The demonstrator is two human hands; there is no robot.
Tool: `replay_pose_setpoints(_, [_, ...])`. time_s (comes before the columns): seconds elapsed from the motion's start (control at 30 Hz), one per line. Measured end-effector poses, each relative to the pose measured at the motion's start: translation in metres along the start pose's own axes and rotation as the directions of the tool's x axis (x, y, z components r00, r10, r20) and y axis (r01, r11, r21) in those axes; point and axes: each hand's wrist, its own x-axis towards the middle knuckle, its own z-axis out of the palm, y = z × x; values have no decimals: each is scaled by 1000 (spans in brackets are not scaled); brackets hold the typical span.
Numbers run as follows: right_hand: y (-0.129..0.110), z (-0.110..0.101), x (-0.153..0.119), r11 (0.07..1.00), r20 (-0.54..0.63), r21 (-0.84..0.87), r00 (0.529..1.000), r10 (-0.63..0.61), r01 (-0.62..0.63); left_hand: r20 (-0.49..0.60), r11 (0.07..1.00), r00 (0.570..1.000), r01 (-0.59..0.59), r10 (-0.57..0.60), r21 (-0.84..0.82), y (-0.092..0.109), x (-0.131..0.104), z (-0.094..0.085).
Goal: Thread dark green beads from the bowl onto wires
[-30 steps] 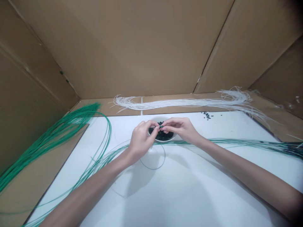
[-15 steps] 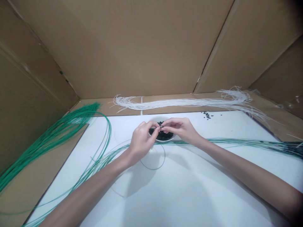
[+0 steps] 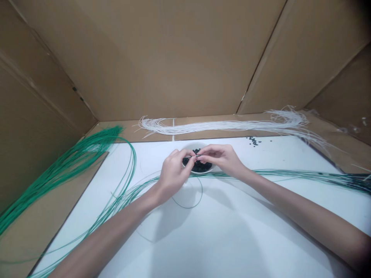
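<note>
Both hands (image 3: pixel 197 157) — fingertips pinched — meet over the bowl (image 3: pixel 201 172) of black pieces (image 3: pixel 199 166).

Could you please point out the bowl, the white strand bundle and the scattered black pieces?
Bowl (image 3: pixel 193 146): head view, far inner wall.
White strand bundle (image 3: pixel 220 126): head view, middle stretch.
Scattered black pieces (image 3: pixel 254 142): head view, middle of the cluster.
</note>
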Motion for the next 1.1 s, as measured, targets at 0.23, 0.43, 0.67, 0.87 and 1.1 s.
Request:
replay_pose_setpoints(0.23, [-1,0,-1,1000,-6,-21,1000,1,-1,-13,1000,1000,-5,5,-2,-1,-1,0])
replay_pose_setpoints(0.43, [-2,1,-2,1000,-16,-27,1000,-9,8,-11,1000,1000,7,-7,2,-1,-1,0])
replay_pose_setpoints(0.67, [-1,3,-3,999,-14,-49,1000,-11,10,12,1000,1000,28,-28,-4,-2,-2,2])
replay_pose_setpoints(0.87, [0,3,-3,1000,-29,14,1000,3,-3,26,991,996,88,-85,-106,-4,0,2])
replay_pose_setpoints(1.1, [-3,-3,1,998,65,-23,996,57,-56,114,960,984,163,-140,-228,-7,2,-1])
